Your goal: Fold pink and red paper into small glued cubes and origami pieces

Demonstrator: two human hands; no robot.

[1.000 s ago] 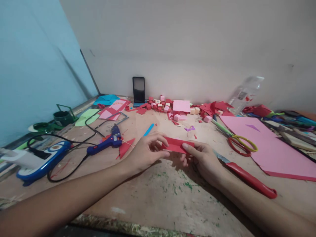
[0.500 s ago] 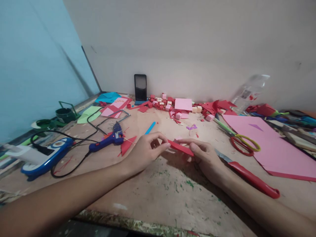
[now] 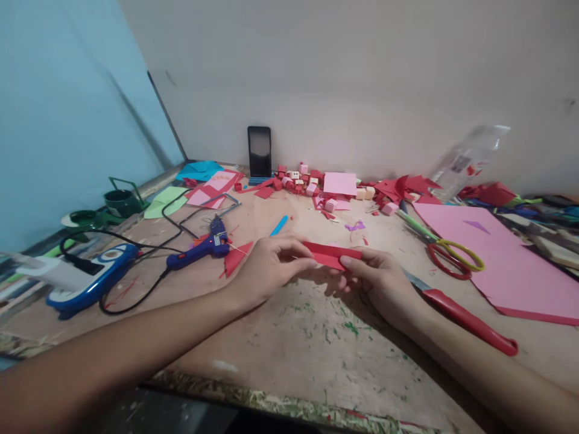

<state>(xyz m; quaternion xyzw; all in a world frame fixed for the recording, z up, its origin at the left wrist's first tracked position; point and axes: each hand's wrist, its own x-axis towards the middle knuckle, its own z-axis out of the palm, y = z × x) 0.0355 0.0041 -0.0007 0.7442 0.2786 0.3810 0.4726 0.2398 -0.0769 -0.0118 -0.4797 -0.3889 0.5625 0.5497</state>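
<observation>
Well, red paper (image 3: pixel 329 255); hands (image 3: pixel 271 268) (image 3: pixel 386 283) at ends

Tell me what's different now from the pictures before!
The red paper was tipped into a thin slanted strip; now it's turned back, so its creased face shows again. The left hand and right hand kept hold. The glue gun, knife and phone stayed put.

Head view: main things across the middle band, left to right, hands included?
Blue power strip → blue glue gun → left hand → folded red paper → right hand → red-handled knife.
</observation>
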